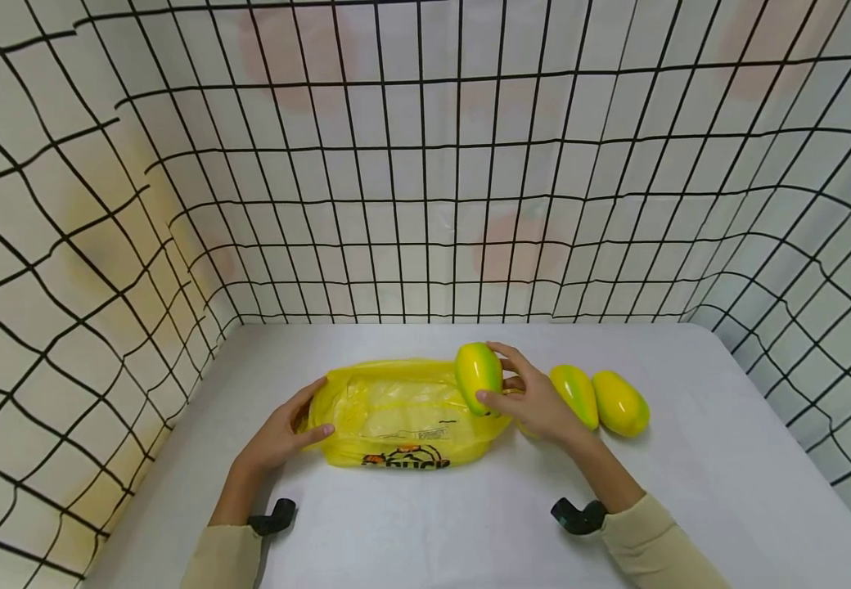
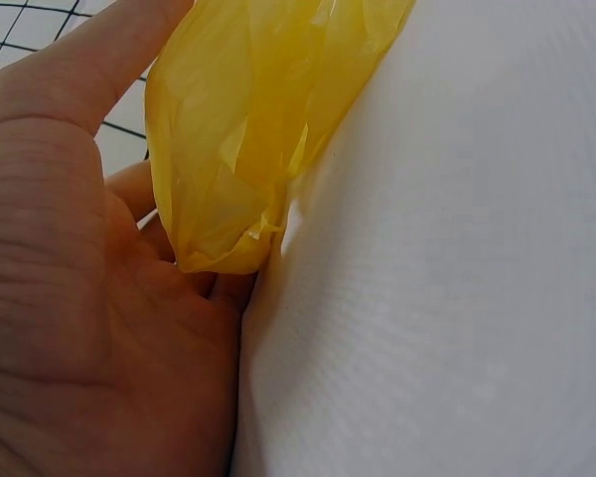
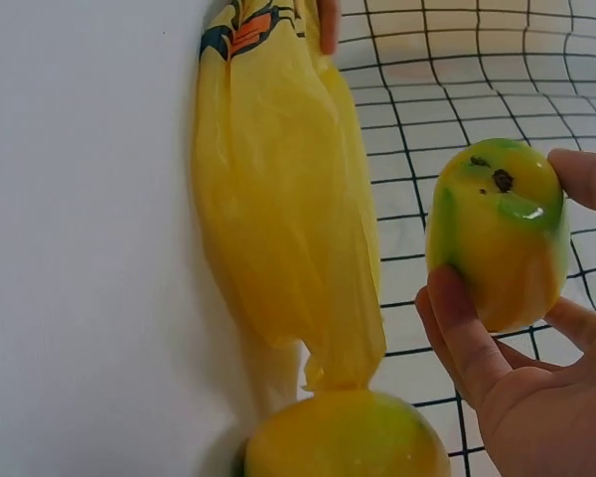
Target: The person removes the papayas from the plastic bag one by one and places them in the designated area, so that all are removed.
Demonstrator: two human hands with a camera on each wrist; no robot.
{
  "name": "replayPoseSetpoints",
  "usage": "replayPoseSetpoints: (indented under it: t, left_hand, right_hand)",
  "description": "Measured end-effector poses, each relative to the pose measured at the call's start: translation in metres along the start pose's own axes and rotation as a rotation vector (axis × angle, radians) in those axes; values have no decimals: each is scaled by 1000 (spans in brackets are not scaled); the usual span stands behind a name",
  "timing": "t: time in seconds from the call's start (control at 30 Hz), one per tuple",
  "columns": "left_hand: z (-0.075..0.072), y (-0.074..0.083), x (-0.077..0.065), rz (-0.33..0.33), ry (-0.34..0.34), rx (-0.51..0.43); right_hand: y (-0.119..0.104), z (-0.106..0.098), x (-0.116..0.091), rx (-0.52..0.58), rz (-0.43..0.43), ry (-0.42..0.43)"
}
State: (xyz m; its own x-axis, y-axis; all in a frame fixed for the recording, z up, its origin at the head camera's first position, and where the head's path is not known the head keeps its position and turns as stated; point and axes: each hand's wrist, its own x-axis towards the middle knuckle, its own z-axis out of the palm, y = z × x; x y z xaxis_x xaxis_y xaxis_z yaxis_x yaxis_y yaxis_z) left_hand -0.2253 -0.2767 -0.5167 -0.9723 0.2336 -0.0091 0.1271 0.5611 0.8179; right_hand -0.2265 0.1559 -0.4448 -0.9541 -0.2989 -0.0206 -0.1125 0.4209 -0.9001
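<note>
A yellow plastic bag with dark print lies across the middle of the table, its mouth spread. My left hand holds the bag's left end, thumb on the near side and fingers at the far side. In the left wrist view, the bag's gathered corner hangs in front of the palm. With my right hand I grip a green-yellow mango between thumb and fingertips, over the bag's right end. The right wrist view shows that mango with its dark stem end towards the camera.
Two more mangoes, one greener and one yellower, lie right of my right hand. Another mango, mostly hidden in the head view, sits by the bag's right end. Black wire grid walls the white table's back and sides.
</note>
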Motion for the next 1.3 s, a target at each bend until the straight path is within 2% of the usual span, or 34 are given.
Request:
replayPoseSetpoints:
  t: [0.27, 1.3]
  left_hand:
    - [-1, 1, 0, -11, -9, 3]
    - [0, -2, -1, -10, 1, 29]
  right_hand:
    - [4, -17, -6, 35, 11, 11]
    - [15, -71, -40, -31, 26, 62]
